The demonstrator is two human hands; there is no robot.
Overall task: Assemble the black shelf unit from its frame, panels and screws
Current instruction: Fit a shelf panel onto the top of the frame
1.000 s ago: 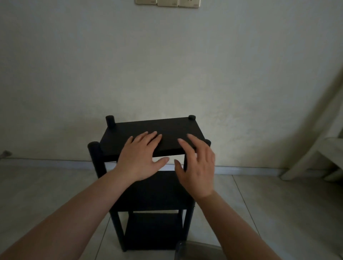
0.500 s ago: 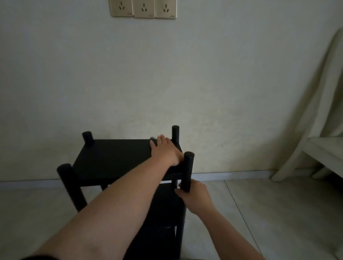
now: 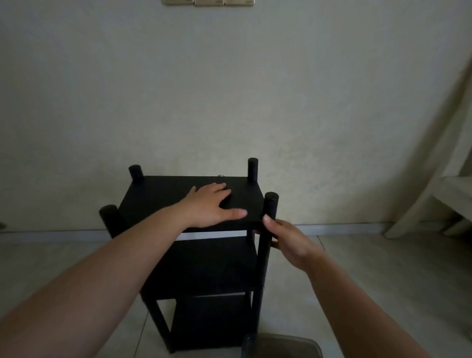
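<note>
At the far left edge I see only a small dark shape low against the wall (image 3: 229,89), too cut off to identify, and the pale skirting board (image 3: 51,233) running along the tiled floor (image 3: 63,268). My left forearm crosses up from the bottom-left corner and hides the near-left part of the black shelf unit (image 3: 204,268), which stands on the floor against the wall, just left of centre. Its near-left post (image 3: 110,217) pokes up beside my forearm; the far-left post (image 3: 136,172) rises at the back corner of the top panel (image 3: 158,196).

My left hand (image 3: 209,207) lies flat on the top panel, right of its middle — fingers straight and spread toward the back edge, thumb stretched out toward the near-right corner, grasping nothing. A small shiny bit shows at the panel's back edge; I cannot tell what it is. Above, at the top of the view, a row of wall sockets (image 3: 209,2) is cut off.

The far-right post (image 3: 252,168) stands behind the hand. At the near-right post (image 3: 269,230), my right hand (image 3: 288,241) grips just below the top panel — thumb laid against the front of the post, the other fingers curled around behind it. The middle and bottom shelves are in deep shadow below.

At the bottom edge sits a translucent container (image 3: 288,345), partly out of view. Far right, a pale piece of furniture (image 3: 439,199) leans by the wall, well apart from the shelf.
</note>
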